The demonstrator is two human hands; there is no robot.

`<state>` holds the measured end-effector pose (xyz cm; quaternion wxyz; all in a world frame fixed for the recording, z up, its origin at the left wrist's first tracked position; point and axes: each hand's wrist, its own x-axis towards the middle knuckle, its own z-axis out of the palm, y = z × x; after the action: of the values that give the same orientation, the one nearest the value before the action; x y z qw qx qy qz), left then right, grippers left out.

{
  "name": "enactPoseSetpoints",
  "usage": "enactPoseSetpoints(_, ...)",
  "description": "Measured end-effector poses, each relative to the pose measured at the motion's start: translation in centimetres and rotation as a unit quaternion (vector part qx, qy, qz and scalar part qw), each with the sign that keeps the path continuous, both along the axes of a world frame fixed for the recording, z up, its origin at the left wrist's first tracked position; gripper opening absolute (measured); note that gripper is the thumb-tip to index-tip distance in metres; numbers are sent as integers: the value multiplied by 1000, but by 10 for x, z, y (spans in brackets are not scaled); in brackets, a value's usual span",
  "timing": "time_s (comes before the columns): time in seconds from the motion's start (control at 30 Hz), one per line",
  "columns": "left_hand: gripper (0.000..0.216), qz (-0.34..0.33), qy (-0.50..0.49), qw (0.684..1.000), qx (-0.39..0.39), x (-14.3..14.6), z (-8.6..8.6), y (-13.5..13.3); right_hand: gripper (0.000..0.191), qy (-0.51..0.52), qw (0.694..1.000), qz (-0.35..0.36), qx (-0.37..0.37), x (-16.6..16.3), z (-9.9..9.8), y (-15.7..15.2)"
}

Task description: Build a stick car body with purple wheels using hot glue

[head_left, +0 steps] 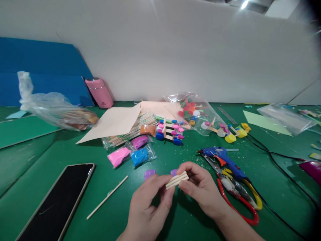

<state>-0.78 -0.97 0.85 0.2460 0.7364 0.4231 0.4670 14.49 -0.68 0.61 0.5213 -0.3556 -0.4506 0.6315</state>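
Observation:
A small bundle of short, pale wooden sticks (177,180) is pinched between both hands, side by side and tilted up to the right. My left hand (150,201) grips its left end with thumb and fingertips. At the right end, the thumb and index finger of my right hand (198,185) close on it. Just behind the hands lie two purple pieces, the left one (149,174) in plain view and the right one (173,172) partly covered by my fingers. One longer wooden stick (107,197) rests on the green table to the left.
Left is a phone (56,204). A blue glue gun (225,160), red-handled pliers (238,197) and a black cord (273,150) lie right. Behind are clay packets (140,156), a stick-and-cap model (170,130), paper (112,122), a bag of caps (192,110) and a pink bottle (100,93).

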Motion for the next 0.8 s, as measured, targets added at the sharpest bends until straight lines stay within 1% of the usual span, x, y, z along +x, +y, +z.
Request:
enactPoseSetpoints(0.23,18,3,5,1000,18,0,-1,1,16,20,1000,3,-3,0,-2,1)
enactPoseSetpoints(0.33,18,1,-1,1000,16,1,-1,2,21,30,999,27,-7,0,-2,1)
enactPoseSetpoints(0.4,17,-2,-3,1000,15,2,-1,3,21,33,999,39,-7,-1,-2,1)
enactPoseSetpoints(0.53,16,-4,2,1000,10,1,0,2,16,31,999,31,3,-3,-2,1)
enactPoseSetpoints(0.8,15,-4,8,1000,13,1,0,1,15,13,1000,24,10,-1,-1,2)
